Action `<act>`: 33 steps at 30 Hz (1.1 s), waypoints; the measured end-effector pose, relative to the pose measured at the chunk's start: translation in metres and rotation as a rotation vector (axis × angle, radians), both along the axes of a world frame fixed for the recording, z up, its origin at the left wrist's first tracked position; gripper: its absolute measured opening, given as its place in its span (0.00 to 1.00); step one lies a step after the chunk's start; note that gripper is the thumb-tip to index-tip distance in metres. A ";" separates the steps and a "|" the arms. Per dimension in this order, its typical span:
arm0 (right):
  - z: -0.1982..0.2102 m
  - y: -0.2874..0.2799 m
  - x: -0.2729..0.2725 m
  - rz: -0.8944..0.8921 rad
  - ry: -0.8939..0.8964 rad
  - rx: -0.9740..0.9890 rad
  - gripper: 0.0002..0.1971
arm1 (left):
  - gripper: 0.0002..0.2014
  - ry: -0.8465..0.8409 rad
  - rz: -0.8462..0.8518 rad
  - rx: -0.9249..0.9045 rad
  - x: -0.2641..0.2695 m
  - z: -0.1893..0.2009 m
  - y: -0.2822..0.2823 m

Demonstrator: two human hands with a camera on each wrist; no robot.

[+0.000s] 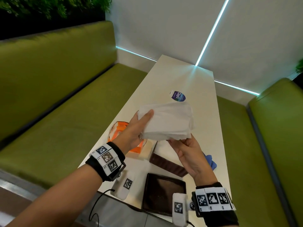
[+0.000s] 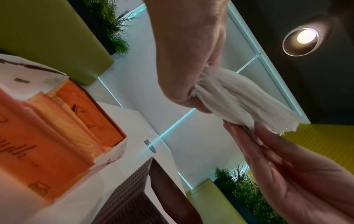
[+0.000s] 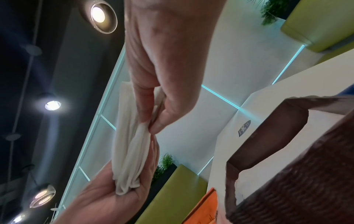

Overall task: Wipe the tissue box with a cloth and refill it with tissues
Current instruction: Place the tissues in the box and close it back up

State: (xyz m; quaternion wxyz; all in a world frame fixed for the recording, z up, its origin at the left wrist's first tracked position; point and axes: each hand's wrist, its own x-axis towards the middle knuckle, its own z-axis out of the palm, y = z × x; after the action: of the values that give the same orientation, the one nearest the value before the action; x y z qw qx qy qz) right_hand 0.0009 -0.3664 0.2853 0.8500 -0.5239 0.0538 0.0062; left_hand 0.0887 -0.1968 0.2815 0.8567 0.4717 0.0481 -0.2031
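Observation:
A thick stack of white tissues (image 1: 170,122) hangs in the air over the table, held by both hands. My left hand (image 1: 142,125) grips its left end, thumb on top and fingers underneath. My right hand (image 1: 178,141) pinches the stack's near edge from below. The wrist views show the tissues (image 2: 239,98) (image 3: 130,144) bunched between the two hands. Below the hands the brown woven tissue box (image 1: 167,164) (image 3: 287,151) stands open on the table, something white inside it. Its flat brown panel (image 1: 164,195) lies nearer me. A blue cloth (image 1: 211,161) lies right of the box, partly hidden by my right hand.
An opened orange tissue pack (image 1: 121,128) (image 2: 47,136) lies left of the box under my left wrist. A dark round sticker (image 1: 177,96) marks the white table (image 1: 180,76) farther back. Green benches (image 1: 49,95) run along both sides. The table's near edge is close to the brown panel.

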 end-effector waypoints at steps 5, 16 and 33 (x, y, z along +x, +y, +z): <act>-0.002 -0.001 0.001 -0.063 0.020 0.074 0.23 | 0.23 -0.008 -0.030 0.004 0.000 -0.003 0.005; -0.003 0.000 -0.004 -0.130 0.036 0.091 0.16 | 0.17 -0.075 -0.122 0.067 0.002 0.000 0.012; -0.005 -0.014 0.006 -0.272 0.112 -0.335 0.30 | 0.15 -0.164 -0.055 0.211 -0.014 -0.003 -0.015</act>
State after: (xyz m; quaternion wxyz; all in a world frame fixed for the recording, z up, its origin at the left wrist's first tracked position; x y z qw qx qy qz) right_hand 0.0065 -0.3800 0.2801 0.7399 -0.6446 0.1711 -0.0884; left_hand 0.0742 -0.2114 0.2782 0.7973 0.5755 -0.0140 -0.1813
